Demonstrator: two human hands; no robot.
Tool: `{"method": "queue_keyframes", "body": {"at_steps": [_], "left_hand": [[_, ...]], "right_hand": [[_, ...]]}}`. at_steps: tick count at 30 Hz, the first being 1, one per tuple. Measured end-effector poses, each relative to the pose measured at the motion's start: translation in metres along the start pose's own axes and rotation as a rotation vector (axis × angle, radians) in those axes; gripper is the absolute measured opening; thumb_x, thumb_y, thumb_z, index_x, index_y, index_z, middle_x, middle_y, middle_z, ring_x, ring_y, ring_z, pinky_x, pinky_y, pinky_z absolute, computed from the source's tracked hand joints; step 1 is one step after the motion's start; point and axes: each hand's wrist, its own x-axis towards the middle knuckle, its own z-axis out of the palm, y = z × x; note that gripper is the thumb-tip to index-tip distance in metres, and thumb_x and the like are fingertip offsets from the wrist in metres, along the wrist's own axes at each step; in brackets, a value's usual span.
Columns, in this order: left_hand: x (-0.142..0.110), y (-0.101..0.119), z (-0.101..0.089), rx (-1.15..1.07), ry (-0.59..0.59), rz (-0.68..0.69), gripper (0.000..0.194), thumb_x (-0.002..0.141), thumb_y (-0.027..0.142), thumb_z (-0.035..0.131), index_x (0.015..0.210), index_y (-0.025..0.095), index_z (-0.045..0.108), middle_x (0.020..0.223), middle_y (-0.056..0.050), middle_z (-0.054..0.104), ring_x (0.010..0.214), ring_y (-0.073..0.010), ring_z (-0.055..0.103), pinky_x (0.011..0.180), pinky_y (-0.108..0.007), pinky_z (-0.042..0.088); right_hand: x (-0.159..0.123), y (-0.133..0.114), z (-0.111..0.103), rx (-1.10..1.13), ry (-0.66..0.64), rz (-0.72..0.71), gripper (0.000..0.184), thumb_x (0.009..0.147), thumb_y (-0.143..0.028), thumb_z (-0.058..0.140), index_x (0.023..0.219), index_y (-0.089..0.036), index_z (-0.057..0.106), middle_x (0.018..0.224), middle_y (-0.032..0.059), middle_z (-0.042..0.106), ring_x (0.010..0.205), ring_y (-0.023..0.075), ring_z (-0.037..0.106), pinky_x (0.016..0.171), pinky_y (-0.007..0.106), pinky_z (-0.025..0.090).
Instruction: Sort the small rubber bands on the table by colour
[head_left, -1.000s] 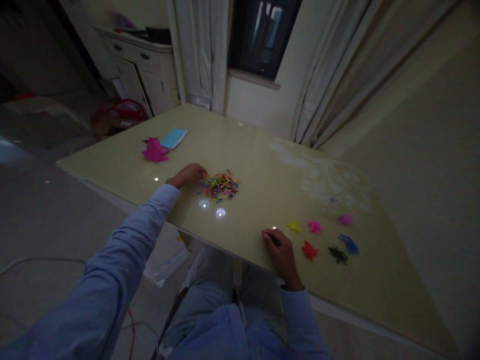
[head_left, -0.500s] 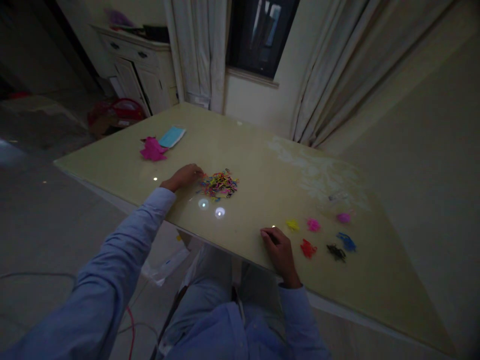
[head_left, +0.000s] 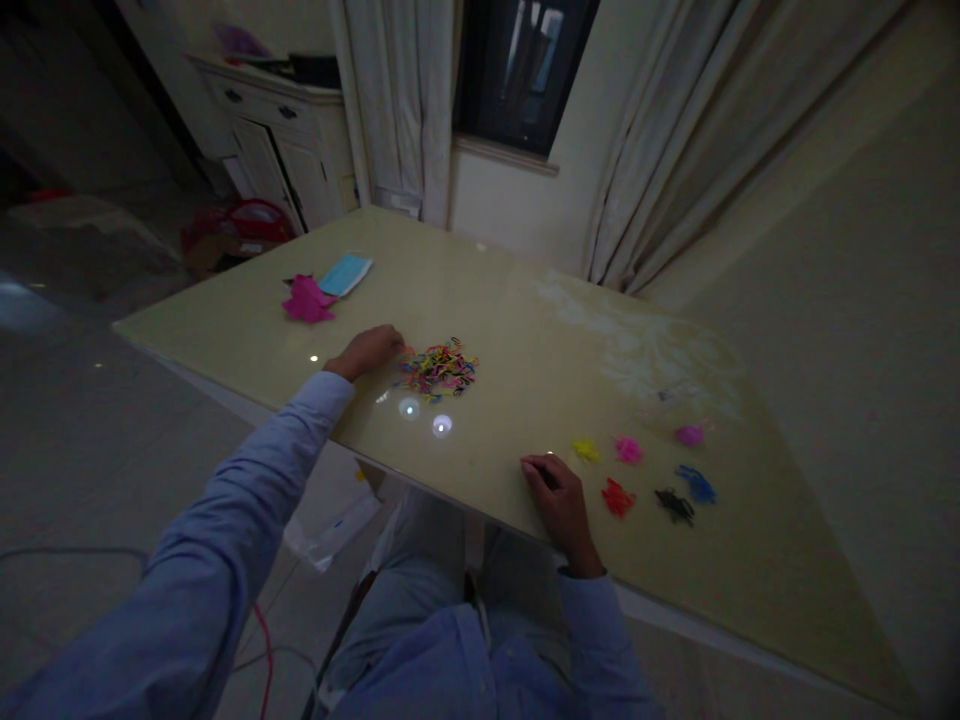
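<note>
A loose pile of small multicoloured rubber bands [head_left: 441, 370] lies on the table [head_left: 480, 300]. At its left edge is my left hand [head_left: 373, 350], fingers drawn together and fingertips touching the outermost bands; whatever is between them is too small to make out. My right hand [head_left: 556, 497] rests curled near the table's front edge, its palm side hidden. Just right of it sit small sorted heaps: a yellow heap [head_left: 586, 450], a pink heap [head_left: 628, 450], a red heap [head_left: 618, 497], a black heap [head_left: 675, 506] and a blue heap [head_left: 697, 484].
A purple bundle [head_left: 689, 435] lies beside clear plastic [head_left: 677, 395] on the right. At the far left of the table are crumpled magenta paper [head_left: 308, 299] and a blue face mask [head_left: 346, 275]. A cabinet [head_left: 285, 130] and curtains [head_left: 397, 110] stand behind.
My left hand has shifted very slightly at the pile's left edge. My right hand and the sorted heaps stay as they were.
</note>
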Motion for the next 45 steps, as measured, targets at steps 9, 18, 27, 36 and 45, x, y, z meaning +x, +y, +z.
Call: {"method": "queue_keyframes", "body": {"at_steps": [9,18,27,36,45], "left_hand": [[-0.020,0.022,-0.021,-0.123,0.114,-0.099,0.025,0.088,0.031,0.052,0.089,0.014,0.070,0.094,-0.012,0.069,0.085,-0.0219,0.063,0.073,-0.029,0.045],[-0.105,0.161,-0.041,-1.832,-0.123,-0.212,0.033,0.067,0.036,0.083,0.080,0.012,0.063,0.073,0.001,0.058,0.053,-0.0029,0.042,0.049,-0.016,0.034],[-0.145,0.271,-0.041,-2.096,-0.504,-0.109,0.024,0.075,0.030,0.078,0.083,0.012,0.064,0.078,0.000,0.056,0.052,-0.0013,0.042,0.049,-0.015,0.035],[-0.153,0.317,-0.023,-1.895,-0.632,-0.074,0.032,0.079,0.044,0.072,0.086,0.014,0.063,0.075,0.001,0.053,0.053,-0.0037,0.040,0.048,-0.018,0.033],[-0.109,0.364,0.053,-0.566,-0.020,0.512,0.020,0.093,0.028,0.054,0.095,0.018,0.071,0.096,-0.007,0.062,0.085,-0.0157,0.058,0.076,-0.027,0.045]], "right_hand": [[0.001,0.003,0.001,0.002,0.000,-0.014,0.021,0.090,-0.037,0.059,0.088,-0.020,0.072,0.085,0.0060,0.069,0.080,0.0187,0.063,0.072,0.030,0.049],[0.000,-0.001,0.002,0.013,0.021,-0.055,0.022,0.090,-0.036,0.059,0.088,-0.019,0.072,0.084,0.0051,0.069,0.077,0.0166,0.062,0.070,0.028,0.048],[-0.001,-0.001,0.006,0.038,0.038,-0.090,0.019,0.089,-0.031,0.057,0.085,-0.018,0.070,0.082,0.0039,0.067,0.075,0.0153,0.060,0.071,0.027,0.046],[-0.020,0.003,0.011,-0.032,-0.025,-0.090,0.014,0.082,-0.022,0.059,0.094,-0.019,0.066,0.087,0.0062,0.069,0.081,0.0200,0.063,0.070,0.028,0.051],[-0.076,0.005,-0.013,-0.149,0.084,-0.244,0.017,0.092,-0.023,0.052,0.086,-0.018,0.067,0.083,0.0076,0.068,0.078,0.0197,0.063,0.069,0.029,0.049]]}}
